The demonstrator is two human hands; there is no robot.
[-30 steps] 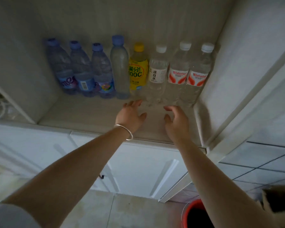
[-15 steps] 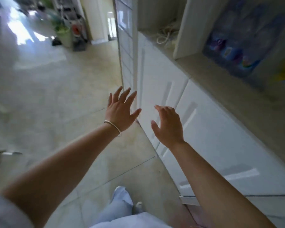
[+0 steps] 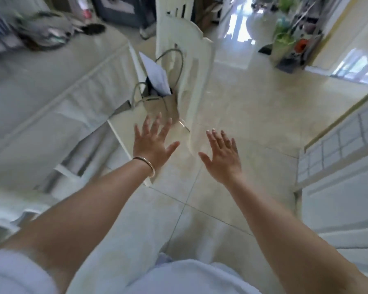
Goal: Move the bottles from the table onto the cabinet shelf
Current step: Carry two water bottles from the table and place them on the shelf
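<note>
Hands out in front of us: our left hand (image 3: 152, 143) and right hand (image 3: 222, 157) both spread flat, palms down, holding nothing, above the tiled floor (image 3: 253, 107). We see no bottles; the white-clothed table (image 3: 51, 85) stands left.

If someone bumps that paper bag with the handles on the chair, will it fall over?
Probably yes. The paper bag stands tall on the chair with papers sticking out of its top, so it looks top-heavy and apt to tip. Its thin paper walls would likely crumple rather than stay stiff. How heavy it is cannot be told, since what else is inside is hidden.
</note>
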